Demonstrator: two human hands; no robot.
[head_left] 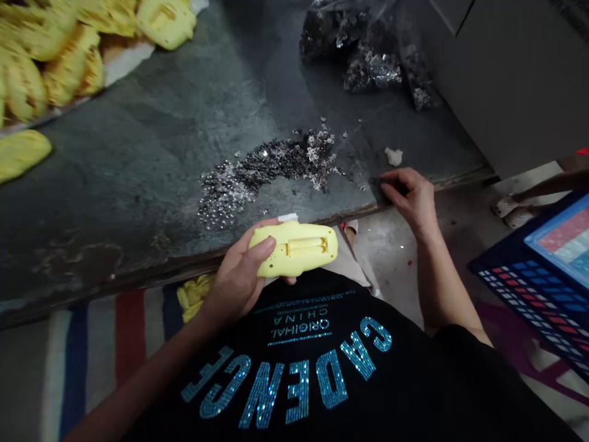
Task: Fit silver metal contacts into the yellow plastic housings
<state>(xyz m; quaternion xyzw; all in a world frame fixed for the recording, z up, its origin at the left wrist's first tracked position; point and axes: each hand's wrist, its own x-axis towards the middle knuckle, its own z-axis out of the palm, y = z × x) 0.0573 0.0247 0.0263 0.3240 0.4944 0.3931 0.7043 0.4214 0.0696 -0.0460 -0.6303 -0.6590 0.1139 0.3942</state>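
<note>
My left hand [242,270] grips a yellow plastic toy shell [301,263] in front of my body, thumb on top. An oblong battery compartment with small metal contacts faces up in the shell. White wrapping shows at a fingertip of that hand. At the table's front edge, my right hand [410,197] has thumb and forefinger pinched together; whatever is between them is too small to make out. A pile of small metal pieces [271,162] lies on the table between the hands, shiny round ones at its left end. A small whitish lump [394,156] sits just beyond my right hand.
Clear plastic bags of metal pieces [372,67] stand at the back of the dark table [151,153]. Yellow shells [50,55] are heaped at the left. A striped sack [124,331] is below the edge. On the right are a blue crate [536,294] and another person's foot [508,207].
</note>
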